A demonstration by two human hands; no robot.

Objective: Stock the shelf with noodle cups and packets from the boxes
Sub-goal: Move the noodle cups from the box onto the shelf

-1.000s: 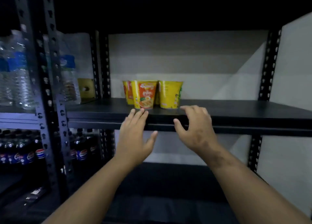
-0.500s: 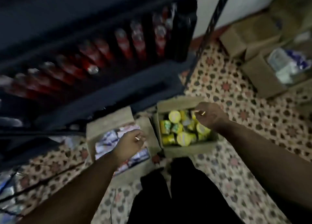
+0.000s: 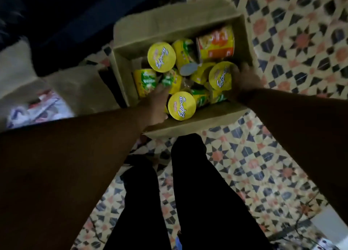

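Head view looked straight down at your two arms reaching into an open cardboard box (image 3: 131, 82) on the patterned tile floor (image 3: 293, 48). Box sat just ahead of your dark trouser legs (image 3: 197, 193), packed w/ noodle cups (image 3: 161, 57) lying every which way: three showed yellow "Express" lids, others lay on their sides, one orange-labelled cup (image 3: 216, 42) at the far right corner.

Your left hand (image 3: 156, 106) was down among the cups at the near left, beside the nearest lidded cup (image 3: 181, 106); fingers were buried between cups, so can't tell if they gripped anything. Your right hand (image 3: 243, 82) was against the right-side lidded cup (image 3: 222, 76), fingers seemingly curled round its far side, though mostly hidden behind cup and wrist.

Around it: a second box (image 3: 17, 76) to the left w/ white-and-red packets (image 3: 37, 108) inside, blurred, print unreadable. Dark shelf frame (image 3: 75, 23) filled the upper left, no detail visible. Box's near flap (image 3: 188, 126) was partly covered by your left forearm. A pale object at bottom right corner was cut off, unidentifiable.
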